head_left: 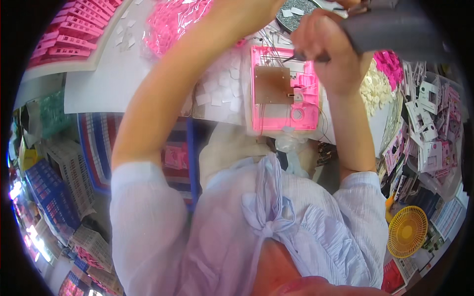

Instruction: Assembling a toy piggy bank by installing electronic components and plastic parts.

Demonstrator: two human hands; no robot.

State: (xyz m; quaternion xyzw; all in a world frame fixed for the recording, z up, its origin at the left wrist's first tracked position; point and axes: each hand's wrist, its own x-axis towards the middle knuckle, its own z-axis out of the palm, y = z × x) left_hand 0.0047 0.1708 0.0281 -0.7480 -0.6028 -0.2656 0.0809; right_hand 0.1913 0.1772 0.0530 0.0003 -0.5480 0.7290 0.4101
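Observation:
My right hand [335, 54] is wrapped round a dark grey electric screwdriver [395, 32]. Its thin tip points left, above the upper part of a pink plastic case [309, 121]. Inside the case lie a brown circuit board [273, 85] and thin wires. My left hand [264, 11] is at the top edge of the picture, beside a round dish [317, 5] of small grey pieces. The picture's edge cuts off its fingers, so their grip is hidden.
A bag of pink parts [173, 24] and stacked pink pieces [74, 24] lie left on the white table [98, 93]. White squares [222, 91] sit beside the case. Cream parts [375, 91], magenta parts [390, 66] and a bin of casings [434, 128] are right.

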